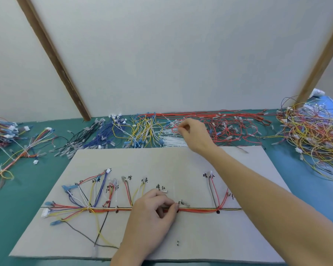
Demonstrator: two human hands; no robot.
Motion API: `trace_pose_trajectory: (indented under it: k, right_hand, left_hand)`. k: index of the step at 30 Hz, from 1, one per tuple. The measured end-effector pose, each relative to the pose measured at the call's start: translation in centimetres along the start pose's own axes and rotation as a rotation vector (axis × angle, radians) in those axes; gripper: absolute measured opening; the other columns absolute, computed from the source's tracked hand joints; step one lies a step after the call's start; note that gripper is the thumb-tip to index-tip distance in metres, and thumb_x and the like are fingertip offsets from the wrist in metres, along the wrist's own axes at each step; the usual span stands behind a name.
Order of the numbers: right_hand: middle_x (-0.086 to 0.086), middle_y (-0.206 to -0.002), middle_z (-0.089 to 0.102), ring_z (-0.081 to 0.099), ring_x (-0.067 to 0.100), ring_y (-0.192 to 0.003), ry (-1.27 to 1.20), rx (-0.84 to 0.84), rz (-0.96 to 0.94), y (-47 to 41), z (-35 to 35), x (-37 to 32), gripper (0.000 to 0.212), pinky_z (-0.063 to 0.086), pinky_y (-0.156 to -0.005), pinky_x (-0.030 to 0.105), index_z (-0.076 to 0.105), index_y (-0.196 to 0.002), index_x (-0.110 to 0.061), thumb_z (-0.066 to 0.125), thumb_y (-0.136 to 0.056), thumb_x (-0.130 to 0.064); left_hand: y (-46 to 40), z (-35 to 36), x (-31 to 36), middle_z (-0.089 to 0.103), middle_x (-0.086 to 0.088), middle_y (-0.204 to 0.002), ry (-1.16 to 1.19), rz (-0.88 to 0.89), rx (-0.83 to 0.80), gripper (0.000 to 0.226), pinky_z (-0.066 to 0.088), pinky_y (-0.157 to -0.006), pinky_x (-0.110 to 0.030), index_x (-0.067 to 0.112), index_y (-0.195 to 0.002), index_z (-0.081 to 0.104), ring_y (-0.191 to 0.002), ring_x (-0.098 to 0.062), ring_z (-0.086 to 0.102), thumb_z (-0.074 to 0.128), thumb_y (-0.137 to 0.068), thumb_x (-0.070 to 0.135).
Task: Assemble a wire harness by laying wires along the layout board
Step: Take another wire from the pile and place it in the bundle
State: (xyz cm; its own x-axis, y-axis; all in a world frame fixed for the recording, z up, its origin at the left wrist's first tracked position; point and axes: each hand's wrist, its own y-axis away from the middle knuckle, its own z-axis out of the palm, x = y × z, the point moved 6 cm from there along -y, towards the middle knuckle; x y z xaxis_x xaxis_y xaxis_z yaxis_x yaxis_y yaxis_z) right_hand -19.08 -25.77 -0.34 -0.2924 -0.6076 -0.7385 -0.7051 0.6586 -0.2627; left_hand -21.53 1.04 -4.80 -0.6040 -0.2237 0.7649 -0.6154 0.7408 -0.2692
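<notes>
Harness trunk (196, 209) is pinched on the layout board (181, 164) by left hand (152, 210); right hand (194, 133) fingers pinch among far red wires (229, 127). Many branches are laid; more seem needed.

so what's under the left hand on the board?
The left hand rests on the orange wire bundle along the layout board. The stretch beneath its fingers is hidden.

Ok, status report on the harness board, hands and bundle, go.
Left hand pinching the main bundle on the layout board. Right hand reaching past the board, fingers pinched at the red wire pile. Nothing blocking the trunk line.
</notes>
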Motion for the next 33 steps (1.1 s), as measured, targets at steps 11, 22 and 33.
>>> trace_pose_trajectory:
  k: [11,22,33]
  right_hand:
    - [0.009,-0.077,0.073,0.064,0.020,-0.060,-0.644,-0.040,0.248,11.2,-7.1,2.4,0.010,0.054,-0.054,0.027,0.071,-0.096,-0.008,0.061,-0.099,-0.009]
    - [0.012,-0.077,0.071,0.068,0.024,-0.066,-0.683,-0.054,0.274,19.4,-9.4,3.1,0.012,0.059,-0.061,0.029,0.078,-0.090,-0.010,0.068,-0.096,-0.008]
    - [0.019,-0.078,0.072,0.069,0.025,-0.065,-0.724,-0.123,0.265,19.9,-8.3,2.4,0.008,0.059,-0.060,0.030,0.074,-0.091,-0.005,0.068,-0.095,-0.004]
  left_hand:
    - [0.3,-0.3,-0.1,0.066,0.017,-0.096,0.072,-0.041,0.037,0.044,0.044,-0.062,-0.011,0.044,-0.118,0.066,-0.058,-0.013,0.059,0.083,-0.084,0.021]
    - [0.3,1.4,5.4,0.072,0.016,-0.091,0.127,0.057,0.047,0.019,0.043,-0.059,-0.011,0.034,-0.101,0.079,-0.061,-0.010,0.061,0.079,-0.088,0.019]
    - [-0.3,6.5,5.8,0.075,-0.003,-0.075,0.507,-0.272,-0.191,0.019,0.044,-0.037,-0.025,0.032,-0.087,0.079,-0.051,-0.014,0.058,0.075,-0.092,0.015]
